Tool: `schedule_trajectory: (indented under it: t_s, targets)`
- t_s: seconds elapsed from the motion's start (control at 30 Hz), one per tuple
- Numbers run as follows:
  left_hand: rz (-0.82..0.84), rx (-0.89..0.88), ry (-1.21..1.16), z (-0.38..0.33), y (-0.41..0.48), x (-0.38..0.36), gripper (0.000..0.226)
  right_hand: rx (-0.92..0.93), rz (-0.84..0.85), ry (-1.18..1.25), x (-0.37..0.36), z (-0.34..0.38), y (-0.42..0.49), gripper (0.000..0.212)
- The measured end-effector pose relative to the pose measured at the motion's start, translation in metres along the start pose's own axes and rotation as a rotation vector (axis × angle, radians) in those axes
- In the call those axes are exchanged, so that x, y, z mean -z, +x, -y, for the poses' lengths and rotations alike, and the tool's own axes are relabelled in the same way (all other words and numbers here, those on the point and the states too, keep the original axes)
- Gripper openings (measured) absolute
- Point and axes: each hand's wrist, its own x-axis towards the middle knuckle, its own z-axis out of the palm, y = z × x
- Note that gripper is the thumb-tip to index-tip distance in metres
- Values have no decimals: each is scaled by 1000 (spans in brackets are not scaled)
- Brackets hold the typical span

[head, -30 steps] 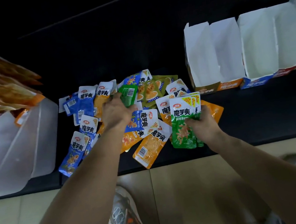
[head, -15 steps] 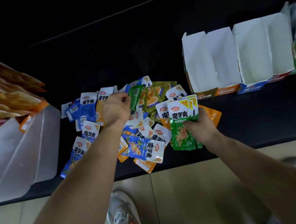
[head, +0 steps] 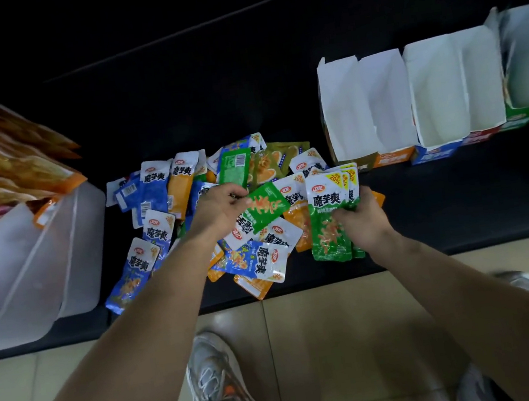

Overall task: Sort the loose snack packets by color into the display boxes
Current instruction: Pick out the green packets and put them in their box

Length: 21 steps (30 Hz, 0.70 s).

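Observation:
A heap of loose snack packets in blue, orange, olive and green lies on the dark shelf. My left hand pinches one green packet, lifted over the heap and tilted toward the right. My right hand grips a stack of green packets, held upright just right of the heap. Another green packet lies back-side up in the heap. Open display boxes stand at the right: an orange-fronted one, a blue-fronted one and a green-fronted one.
A translucent plastic bin with large orange snack bags stands at the left. The shelf's front edge runs across the view. Below it are a tiled floor and my shoes.
My left hand has pulled a green packet out of the heap and carried it right, toward the green stack. My right hand keeps holding the stack in about the same place.

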Motion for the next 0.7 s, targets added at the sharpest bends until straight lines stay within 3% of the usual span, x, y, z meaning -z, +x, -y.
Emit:
schedule_trajectory:
  t_s: [0.13,0.3,0.4,0.53,0.7]
  targets:
    - [101,24,-75,8,-8,1,52,9,-1,8,1,1,-2,32]
    - [-80,-4,-330,-4,-19,22,36,39,34,36,3,7,-2,34]
    - [-15,51,-576,-14,-28,25,37,50,43,37,9,9,-3,37]
    - [52,5,-445,-22,-38,3,61,63,87,60,13,9,-7,43]
    - [60,-24,-362,-27,-34,-42,49,40,212,118,3,8,-10,39]
